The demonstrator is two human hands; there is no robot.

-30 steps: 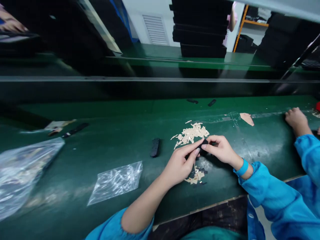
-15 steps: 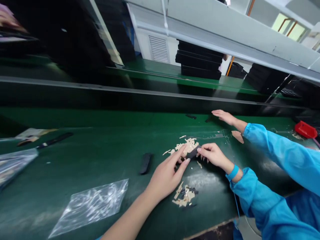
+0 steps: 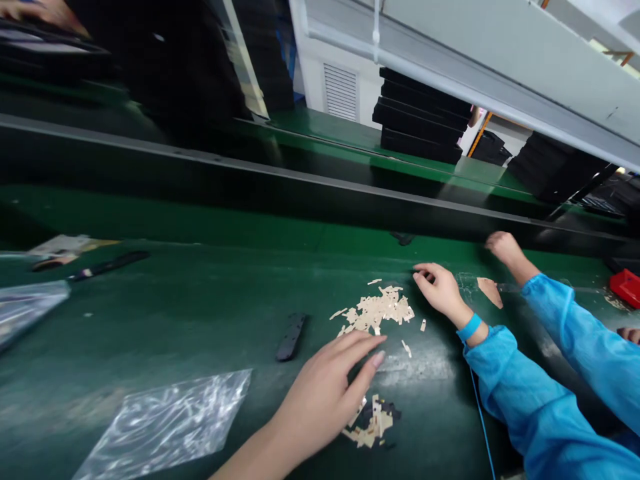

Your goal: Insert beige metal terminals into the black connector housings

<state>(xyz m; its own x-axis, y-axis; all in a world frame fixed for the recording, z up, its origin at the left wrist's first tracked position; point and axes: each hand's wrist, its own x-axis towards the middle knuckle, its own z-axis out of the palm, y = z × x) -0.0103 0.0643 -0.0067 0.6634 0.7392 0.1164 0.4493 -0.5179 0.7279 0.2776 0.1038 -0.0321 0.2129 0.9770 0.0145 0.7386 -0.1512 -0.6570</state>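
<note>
My left hand (image 3: 327, 383) is held palm down over the bench, fingers stretched and thumb apart, with nothing in it. Just beyond its fingertips lies a loose heap of small pale flat pieces (image 3: 383, 308). A smaller pile of pale and dark bits (image 3: 373, 423) is partly hidden beside the thumb. My right hand (image 3: 440, 288), with a blue wristband (image 3: 469, 328), is behind and right of the heap, its fingers loosely curved and apart. No held thing shows in it. A dark flat strip with small holes (image 3: 291, 337) lies left of the heap.
A clear plastic bag (image 3: 173, 420) lies at front left, a dark pen-like tool (image 3: 110, 265) farther back. Dark pieces (image 3: 403, 238) sit by the raised rear edge (image 3: 300, 183). A co-worker's hand (image 3: 505, 248) reaches in from the right, near a red bin (image 3: 626, 287).
The dark strip that both hands held has left them. My right hand has moved back and away from my left, which has opened. The co-worker's hand has pulled to the right and closed.
</note>
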